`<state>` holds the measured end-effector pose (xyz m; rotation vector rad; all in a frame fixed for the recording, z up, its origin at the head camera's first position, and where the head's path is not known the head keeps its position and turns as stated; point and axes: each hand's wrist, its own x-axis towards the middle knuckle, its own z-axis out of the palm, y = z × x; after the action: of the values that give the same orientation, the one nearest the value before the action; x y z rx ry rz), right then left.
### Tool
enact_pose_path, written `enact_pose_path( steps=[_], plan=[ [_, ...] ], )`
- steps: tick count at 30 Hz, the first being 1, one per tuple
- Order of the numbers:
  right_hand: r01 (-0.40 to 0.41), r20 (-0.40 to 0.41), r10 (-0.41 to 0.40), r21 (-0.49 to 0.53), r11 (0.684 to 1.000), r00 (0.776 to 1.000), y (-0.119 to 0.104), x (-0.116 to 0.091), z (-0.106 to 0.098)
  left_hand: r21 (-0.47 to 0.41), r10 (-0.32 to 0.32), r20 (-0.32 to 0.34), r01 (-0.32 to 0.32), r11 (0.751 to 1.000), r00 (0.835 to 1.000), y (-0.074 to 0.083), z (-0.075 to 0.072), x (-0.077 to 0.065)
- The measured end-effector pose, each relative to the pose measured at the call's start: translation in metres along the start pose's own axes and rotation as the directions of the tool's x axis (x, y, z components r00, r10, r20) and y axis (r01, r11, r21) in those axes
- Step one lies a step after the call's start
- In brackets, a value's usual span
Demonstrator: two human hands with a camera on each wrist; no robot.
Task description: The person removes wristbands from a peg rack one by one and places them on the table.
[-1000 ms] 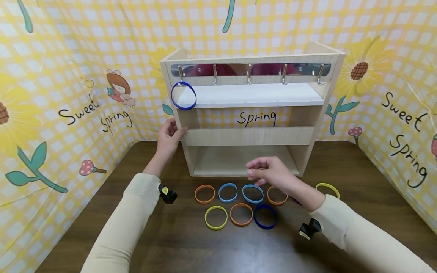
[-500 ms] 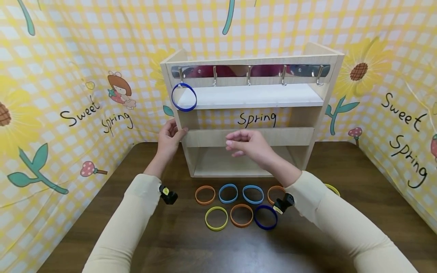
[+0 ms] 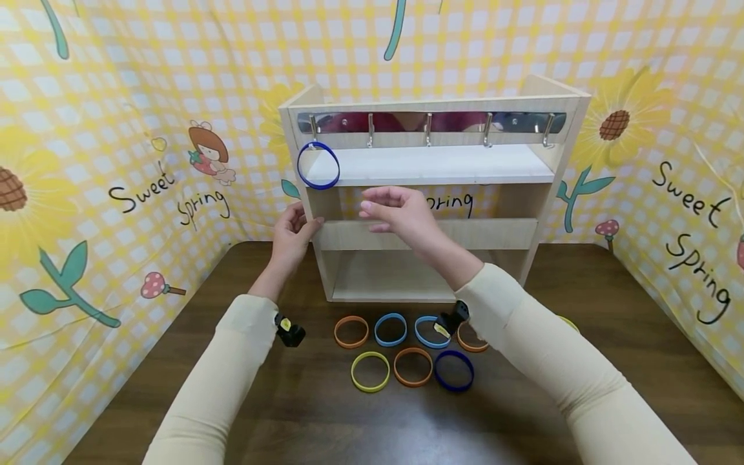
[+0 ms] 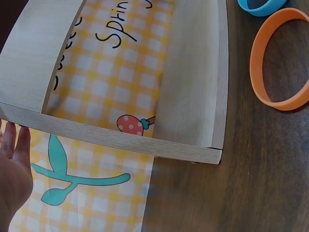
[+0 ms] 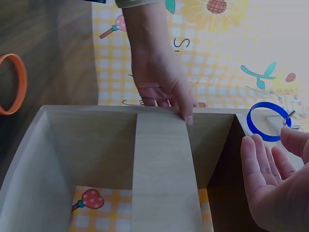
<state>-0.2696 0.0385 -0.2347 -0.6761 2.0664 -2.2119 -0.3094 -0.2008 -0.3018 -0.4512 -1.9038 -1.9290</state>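
Note:
My left hand (image 3: 290,239) grips the left side panel of a pale wooden shelf rack (image 3: 360,237), thumb on the front edge and fingers behind. A dark blue silicone wristband (image 3: 318,187) hangs from the leftmost hook of the metal hook rail (image 3: 401,121). My right hand (image 3: 401,212) is in front of the rack, below and to the right of that band, with fingers loosely bent and nothing in them. In the right wrist view, the hanging blue band (image 5: 256,130) appears just past the right hand's fingertips (image 5: 250,145).
Several wristbands lie on the dark wooden table before the rack, among them orange (image 3: 351,346), light blue (image 3: 391,345), yellow (image 3: 370,389) and another dark blue one (image 3: 454,389). The right forearm partly covers some. A yellow checked cloth (image 3: 174,64) surrounds the table.
My right hand has moved up and to the left, from low over the table to the rack's middle board. The left hand keeps its grip; the hanging wristband stays on its hook.

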Motion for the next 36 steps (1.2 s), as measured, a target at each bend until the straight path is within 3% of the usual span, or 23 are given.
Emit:
enact_pose_path(
  steps=[16,23,30,36],
  plan=[
    [-0.047,-0.067,0.052,0.074,0.996,0.996,-0.010,0.030,0.030,0.027,0.024,0.011,-0.024,0.999,1.000,-0.001,0.000,0.001],
    [-0.083,-0.098,0.090,0.075,0.994,0.991,-0.011,0.039,0.039,0.031,0.031,0.000,-0.031,0.999,1.000,-0.021,-0.006,0.009],
    [-0.096,-0.123,0.108,0.100,0.990,0.987,-0.011,0.041,0.046,0.050,0.044,-0.002,-0.044,0.998,0.999,-0.027,-0.007,0.011],
    [-0.074,-0.142,0.094,0.139,0.988,0.985,-0.011,0.040,0.051,0.042,0.030,0.011,-0.030,0.999,1.000,-0.013,-0.005,0.005]
  ],
)
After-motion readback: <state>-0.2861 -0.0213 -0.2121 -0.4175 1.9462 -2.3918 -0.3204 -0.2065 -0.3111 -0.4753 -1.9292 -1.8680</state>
